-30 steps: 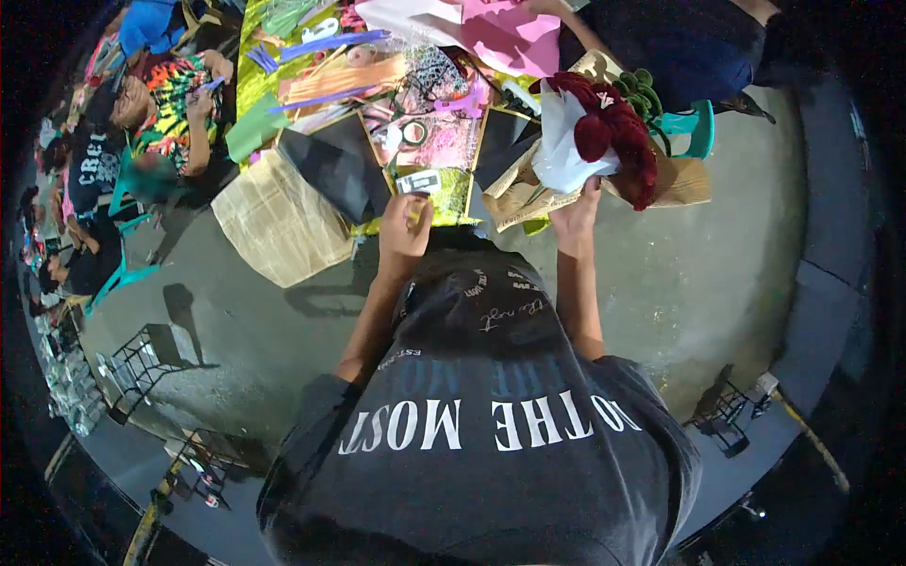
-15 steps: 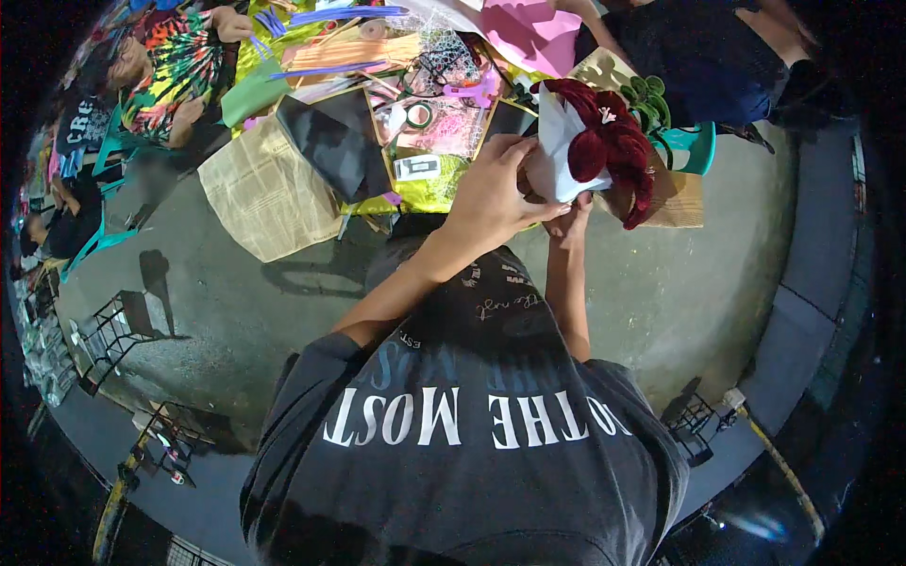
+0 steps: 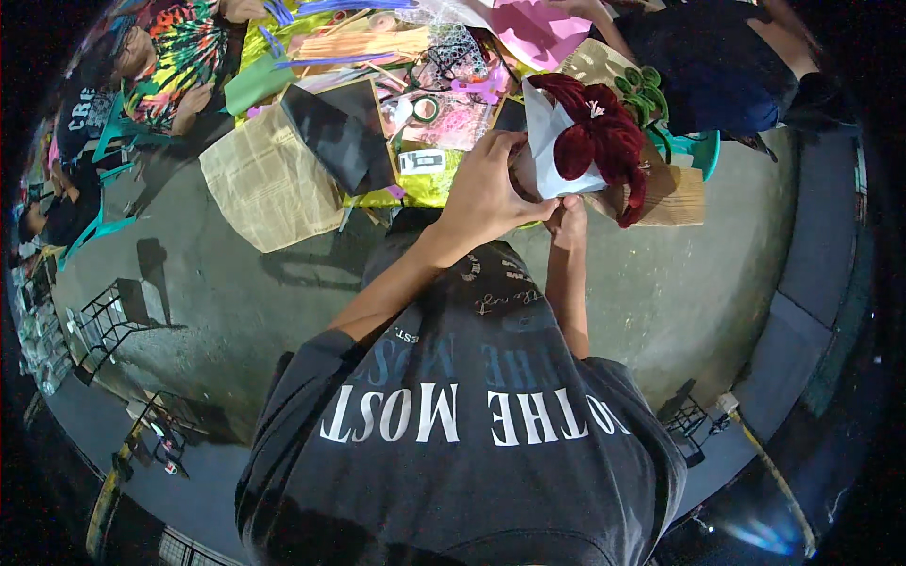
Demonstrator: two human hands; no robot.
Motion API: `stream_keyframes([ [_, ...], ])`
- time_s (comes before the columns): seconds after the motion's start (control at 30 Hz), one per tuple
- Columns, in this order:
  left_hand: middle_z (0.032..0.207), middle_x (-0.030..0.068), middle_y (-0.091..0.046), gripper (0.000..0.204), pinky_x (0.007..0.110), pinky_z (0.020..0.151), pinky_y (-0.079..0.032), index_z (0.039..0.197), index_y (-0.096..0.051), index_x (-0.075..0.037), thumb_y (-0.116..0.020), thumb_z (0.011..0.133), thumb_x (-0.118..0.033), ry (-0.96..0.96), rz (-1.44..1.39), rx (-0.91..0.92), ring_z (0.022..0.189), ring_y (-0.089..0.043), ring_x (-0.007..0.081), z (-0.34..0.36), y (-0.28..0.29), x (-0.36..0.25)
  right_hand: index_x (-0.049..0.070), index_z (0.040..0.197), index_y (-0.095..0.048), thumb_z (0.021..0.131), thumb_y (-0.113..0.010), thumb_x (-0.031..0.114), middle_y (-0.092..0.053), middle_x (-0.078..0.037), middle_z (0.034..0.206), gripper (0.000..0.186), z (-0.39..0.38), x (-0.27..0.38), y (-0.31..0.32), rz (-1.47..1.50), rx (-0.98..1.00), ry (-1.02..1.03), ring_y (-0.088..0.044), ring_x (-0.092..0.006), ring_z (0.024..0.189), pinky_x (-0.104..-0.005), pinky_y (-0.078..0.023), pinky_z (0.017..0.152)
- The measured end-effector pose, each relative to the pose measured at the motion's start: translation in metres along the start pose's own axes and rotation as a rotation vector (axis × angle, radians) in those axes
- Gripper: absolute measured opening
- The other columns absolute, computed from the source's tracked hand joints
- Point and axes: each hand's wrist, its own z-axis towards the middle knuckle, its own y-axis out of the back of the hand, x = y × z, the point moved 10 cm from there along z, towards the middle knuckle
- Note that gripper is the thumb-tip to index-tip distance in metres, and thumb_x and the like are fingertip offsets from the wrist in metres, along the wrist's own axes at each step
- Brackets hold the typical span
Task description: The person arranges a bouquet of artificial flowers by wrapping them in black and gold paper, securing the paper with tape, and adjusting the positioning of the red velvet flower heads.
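Observation:
My left hand (image 3: 483, 191) is wrapped around the white wrapping paper (image 3: 542, 132) of a small bouquet, its thumb lying along the lower edge. Out of the paper come fuzzy dark red flowers (image 3: 604, 141) with pale stamens, tilted to the right. Below the bouquet my right hand (image 3: 568, 223) has its fingers closed at the lower edge of the paper. What lies between those fingertips, if anything, is hidden. Behind the flowers are green coiled leaves (image 3: 642, 94) and brown printed paper (image 3: 672, 196).
On the yellow-covered table (image 3: 429, 193) lie printed brown paper (image 3: 269, 179), black sheets (image 3: 344, 137), a tape roll (image 3: 426, 109), a small white box (image 3: 421, 161) and orange sticks (image 3: 368, 44). A pink sheet (image 3: 538, 33) is farther back. People sit at left and right.
The bouquet has shifted slightly left and turned a little, showing more of the flower's front. My right hand has moved slightly left along the paper's lower edge.

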Motion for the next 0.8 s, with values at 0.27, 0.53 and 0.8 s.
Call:
stream_keyframes([
  [0.27, 0.107, 0.0219, -0.057, 0.079, 0.043, 0.088, -0.050, 0.116, -0.052, 0.008, -0.086, 0.059, -0.034, 0.000, -0.051, -0.008, 0.099, -0.060, 0.0372, -0.003, -0.001, 0.008, 0.007, 0.103, -0.066, 0.064, -0.082, 0.059, -0.066, 0.001, 0.085, 0.067, 0.006, 0.002, -0.011, -0.026, -0.010, 0.102, -0.056, -0.0095, 0.056, -0.0239, -0.035, 0.042],
  [0.53, 0.117, 0.0165, -0.055, 0.061, 0.043, 0.091, -0.048, 0.120, -0.058, -0.006, -0.085, 0.067, -0.019, -0.159, -0.019, -0.198, 0.108, -0.055, 0.0349, -0.017, 0.017, -0.021, 0.000, 0.130, -0.049, 0.075, -0.076, 0.054, -0.061, -0.011, 0.117, 0.082, 0.006, 0.026, -0.047, 0.088, 0.030, 0.188, -0.064, -0.0233, 0.100, -0.0340, -0.054, 0.079],
  [0.8, 0.111, 0.0048, -0.057, 0.027, 0.043, 0.087, -0.046, 0.104, -0.070, -0.013, -0.075, 0.077, -0.015, -0.401, 0.100, -0.200, 0.103, -0.056, 0.0283, -0.022, 0.008, -0.035, -0.001, 0.134, -0.044, 0.086, -0.070, 0.037, -0.057, -0.011, 0.127, 0.067, 0.013, 0.018, -0.049, 0.262, 0.174, 0.159, -0.058, -0.0257, 0.115, -0.0399, -0.048, 0.099],
])
